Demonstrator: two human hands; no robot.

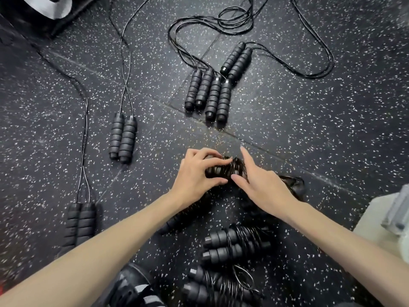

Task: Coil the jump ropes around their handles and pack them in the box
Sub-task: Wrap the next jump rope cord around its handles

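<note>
My left hand (197, 173) curls round the half-wound rope bundle (223, 168) on the floor, pinning the coils so they cannot spring loose, while my right hand (259, 182), fingers mostly straight, touches the wraps. I see no box.

My hands (223, 173) cover most of the coiled rope (232, 167), so its handles stay hidden. The lowest bundle (212, 289) and a grey-white object (389, 220) are cut by the edges. The far cords (234, 16) leave the top.
</note>
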